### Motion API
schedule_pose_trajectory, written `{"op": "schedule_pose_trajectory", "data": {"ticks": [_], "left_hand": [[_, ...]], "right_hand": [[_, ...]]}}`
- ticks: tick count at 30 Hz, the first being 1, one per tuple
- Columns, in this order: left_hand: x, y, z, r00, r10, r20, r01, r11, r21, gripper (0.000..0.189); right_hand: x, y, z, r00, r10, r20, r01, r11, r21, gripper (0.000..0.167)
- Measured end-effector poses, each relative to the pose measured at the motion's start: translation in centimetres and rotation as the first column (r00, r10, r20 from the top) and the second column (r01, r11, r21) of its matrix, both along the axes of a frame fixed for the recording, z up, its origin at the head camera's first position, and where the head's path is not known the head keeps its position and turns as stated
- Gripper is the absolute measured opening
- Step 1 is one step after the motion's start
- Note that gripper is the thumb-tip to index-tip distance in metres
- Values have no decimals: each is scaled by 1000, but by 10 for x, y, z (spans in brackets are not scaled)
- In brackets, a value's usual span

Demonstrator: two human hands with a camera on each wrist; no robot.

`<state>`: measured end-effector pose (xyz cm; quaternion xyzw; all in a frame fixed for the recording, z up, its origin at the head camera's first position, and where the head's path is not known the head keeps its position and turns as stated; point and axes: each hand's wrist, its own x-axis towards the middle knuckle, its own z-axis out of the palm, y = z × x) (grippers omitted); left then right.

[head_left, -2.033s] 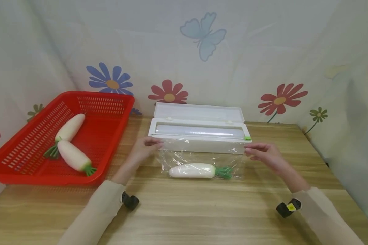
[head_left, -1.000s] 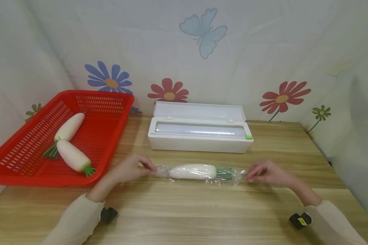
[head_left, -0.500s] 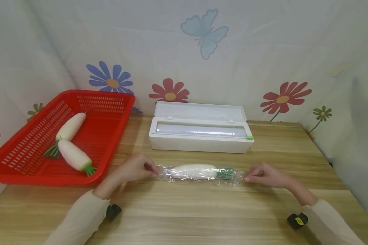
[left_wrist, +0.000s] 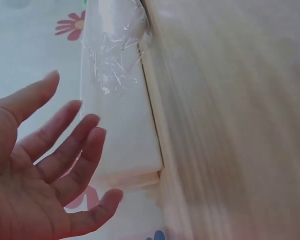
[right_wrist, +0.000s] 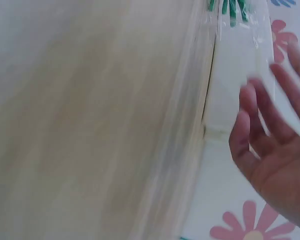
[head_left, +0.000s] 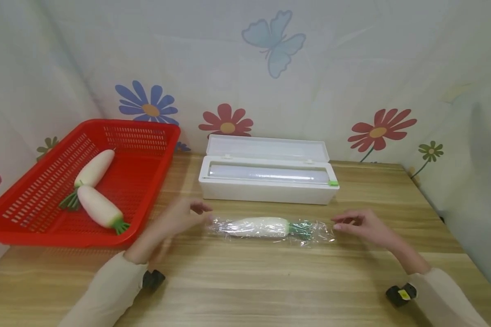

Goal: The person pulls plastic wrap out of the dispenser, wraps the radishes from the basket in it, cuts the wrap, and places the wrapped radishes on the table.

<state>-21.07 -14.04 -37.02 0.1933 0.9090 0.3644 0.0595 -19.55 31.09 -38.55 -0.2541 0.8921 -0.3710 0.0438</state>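
Note:
A white radish (head_left: pixel 259 226) with green stalks lies on the table, wrapped in crinkled clear plastic film (head_left: pixel 323 231) that spreads past both of its ends. My left hand (head_left: pixel 180 219) hovers just off the film's left end, and in the left wrist view its fingers (left_wrist: pixel 75 165) are spread and loosely bent with nothing in them. At the film's right end is my right hand (head_left: pixel 362 226), fingertips close to the film's edge. Its fingers (right_wrist: pixel 262 115) are also relaxed and hold nothing in the right wrist view.
Behind the radish stands a white cling film box (head_left: pixel 266 193) with its lid up and a film roll (head_left: pixel 266 174) inside. To the left, a red plastic basket (head_left: pixel 157 181) holds two more radishes (head_left: pixel 100 206). A flower-printed cloth backs the wooden table (head_left: pixel 278 290).
The film edge at the box came down around the radish. Both hands, which pinched the film's ends half a second ago, have let go and drawn slightly up and apart.

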Motion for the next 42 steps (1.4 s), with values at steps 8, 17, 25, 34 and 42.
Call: {"op": "schedule_pose_trajectory", "data": {"ticks": [8,17,25,34,42], "left_hand": [[-12,21,2,987,-150,50,158,965,-208,41],[-13,34,3,961,-276,31,270,898,-346,24],[-10,39,1,951,-300,-76,250,890,-382,36],[-12,32,-5,956,-282,-82,245,919,-310,18],[-16,15,-8,933,-331,143,334,943,2,30]], "right_hand": [[-15,-26,5,991,111,79,-124,973,195,53],[-20,-41,2,972,189,143,-217,952,216,31],[-21,-49,0,973,221,64,-230,949,218,6],[-23,-43,-5,980,188,62,-196,966,171,7],[-21,-27,-7,933,172,316,-172,985,-27,26]]}}
